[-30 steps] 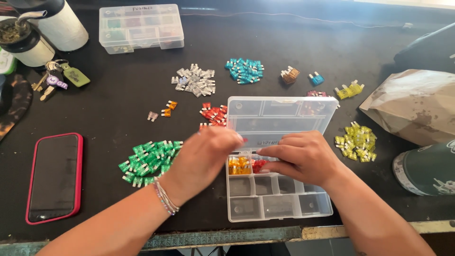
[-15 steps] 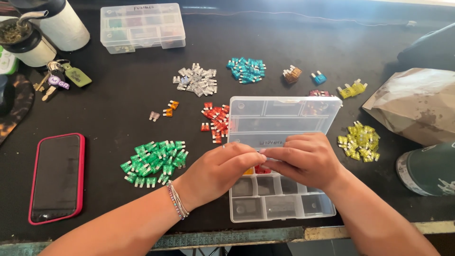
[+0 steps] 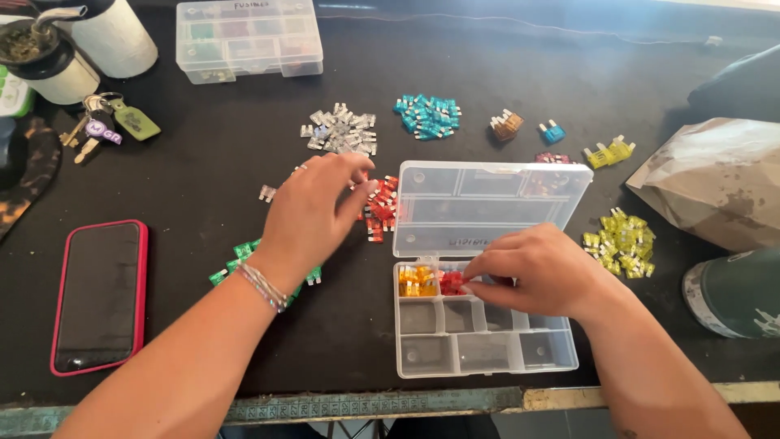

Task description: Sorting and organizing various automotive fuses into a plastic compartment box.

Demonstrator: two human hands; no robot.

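A clear plastic compartment box (image 3: pixel 484 354) lies open on the black table, its lid (image 3: pixel 487 207) folded back. Orange fuses (image 3: pixel 416 280) fill its top-left compartment and red fuses (image 3: pixel 451 282) lie in the one beside it. My right hand (image 3: pixel 540 272) rests over the box's upper row, fingertips pinched at the red fuses. My left hand (image 3: pixel 317 211) reaches left of the lid, fingers spread over a loose pile of red fuses (image 3: pixel 380 210), holding nothing that I can see. Green fuses (image 3: pixel 244 258) lie partly hidden under that wrist.
Loose piles of clear fuses (image 3: pixel 340 130), teal fuses (image 3: pixel 427 114) and yellow fuses (image 3: pixel 617 236) dot the table. A red-cased phone (image 3: pixel 99 294) lies at left, keys (image 3: pixel 101 126) and cups behind it, a second closed box (image 3: pixel 248 39) at the back, a paper bag (image 3: pixel 715 183) at right.
My left hand has left the box and moved up and left to the red fuse pile. My right hand stays at the box's upper row.
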